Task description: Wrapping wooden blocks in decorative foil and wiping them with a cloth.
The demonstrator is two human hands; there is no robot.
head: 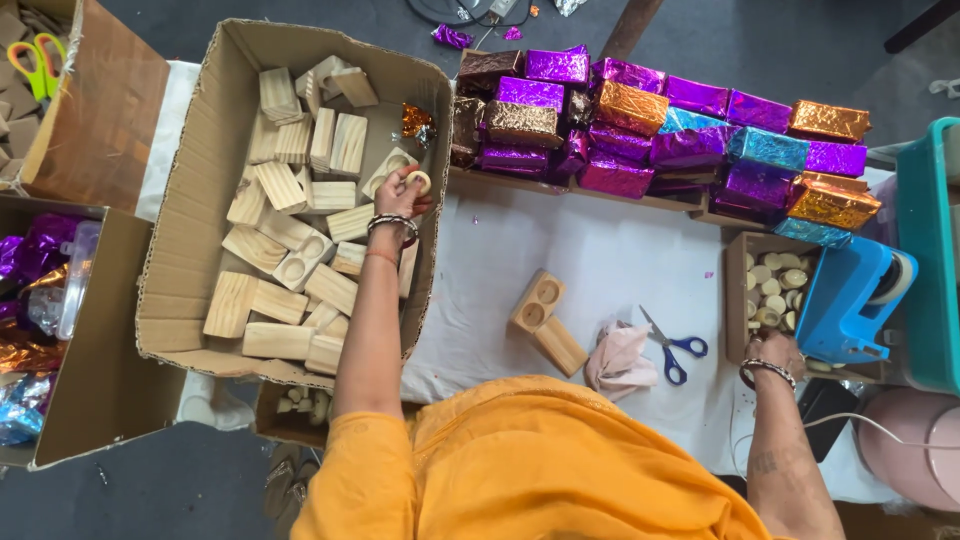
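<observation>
I see left hand (403, 192) pinched on small wooden ring (419, 181) over cardboard box (190, 215) of wooden blocks (290, 265), right hand (772, 352) at small box of discs (772, 290), its grip I can't tell, scissors (672, 347) nearby

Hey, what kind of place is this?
Likely a small craft packing workshop: a carton of wooden blocks, stacked foil-wrapped boxes, and scissors beside a blue tape dispenser on the table.

A small gift-packing workshop: large cardboard box (190, 230) of pale wooden blocks (283, 187), stacked shiny foil-wrapped parcels (660, 135), blue-handled scissors (672, 350), blue tape dispenser (850, 300).
</observation>
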